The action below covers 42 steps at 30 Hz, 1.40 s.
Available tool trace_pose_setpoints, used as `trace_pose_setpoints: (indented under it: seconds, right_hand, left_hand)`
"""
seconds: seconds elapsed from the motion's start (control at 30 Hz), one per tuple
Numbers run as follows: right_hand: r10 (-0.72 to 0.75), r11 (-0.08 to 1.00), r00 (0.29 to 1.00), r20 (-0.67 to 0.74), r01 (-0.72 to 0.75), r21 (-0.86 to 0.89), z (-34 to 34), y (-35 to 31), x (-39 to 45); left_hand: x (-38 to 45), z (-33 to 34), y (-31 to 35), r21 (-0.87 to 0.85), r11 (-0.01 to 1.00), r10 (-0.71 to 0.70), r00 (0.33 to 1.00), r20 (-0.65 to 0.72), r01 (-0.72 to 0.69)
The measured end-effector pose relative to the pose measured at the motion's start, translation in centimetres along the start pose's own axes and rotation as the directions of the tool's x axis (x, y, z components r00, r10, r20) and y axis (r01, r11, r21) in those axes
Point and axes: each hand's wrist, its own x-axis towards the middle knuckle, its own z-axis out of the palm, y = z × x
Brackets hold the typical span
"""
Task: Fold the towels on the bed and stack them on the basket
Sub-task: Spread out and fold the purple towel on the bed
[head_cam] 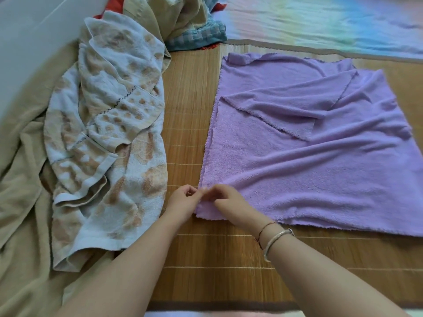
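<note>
**Purple towel pinched at its near left corner**

Purple towel (pixel 320 161) lies spread on the bamboo mat (pixel 190 106), filling the right half of the view. It is not flat: a flap from its far side is folded back toward the middle, leaving a diagonal edge across the cloth, and long wrinkles run across the right part. Its far left corner is curled over.

Both hands meet at the towel's near left corner. The left hand (pixel 183 200) has its fingers curled, with thumb and fingertips pinching the towel's left edge. The right hand (pixel 226 200) rests on the cloth just beside it, fingers bent and pinching the same corner. The right wrist wears a pale bracelet (pixel 274 242) and a thin dark cord.

Left of the mat, a crumpled light blue towel (pixel 109 138) with orange-brown patches lies in a long heap, well apart from the purple one. It rests partly on a beige cloth (pixel 20 202) that spreads to the near left. At the far left centre sits a pile with a blue checked cloth (pixel 201 37) and more beige fabric. A pastel rainbow sheet (pixel 332 21) covers the far right.
</note>
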Motion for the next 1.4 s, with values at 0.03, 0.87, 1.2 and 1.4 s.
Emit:
trace_pose_setpoints:
  seconds: [0.03, 0.87, 1.2, 1.4]
  right_hand:
    - [-0.009, 0.996, 0.997, -0.072, 0.015, 0.086, -0.6, 0.3, -0.4]
    - [0.110, 0.511, 0.994, -0.008, -0.064, -0.857, -10.7, 6.8, -9.1]
    - [0.085, 0.769, 0.979, -0.186, -0.183, -0.612, -10.8, 5.5, -9.9]
    - [0.064, 0.933, 0.923, -0.379, -0.191, -0.306, -16.8, 5.6, -5.9]
  left_hand:
    - [0.0, 0.2, -0.1, 0.033, 0.999, 0.020, 1.000, -0.012, -0.019]
    - [-3.2, -0.8, -0.9, 0.555, 0.830, -0.110, 0.992, 0.063, 0.057]
    - [-5.5, -0.6, -0.6, 0.588, 0.809, 0.078, 0.991, -0.106, 0.000]
    - [-2.9, 4.3, 6.4, 0.483, 0.831, 0.371, 0.922, -0.112, -0.276]
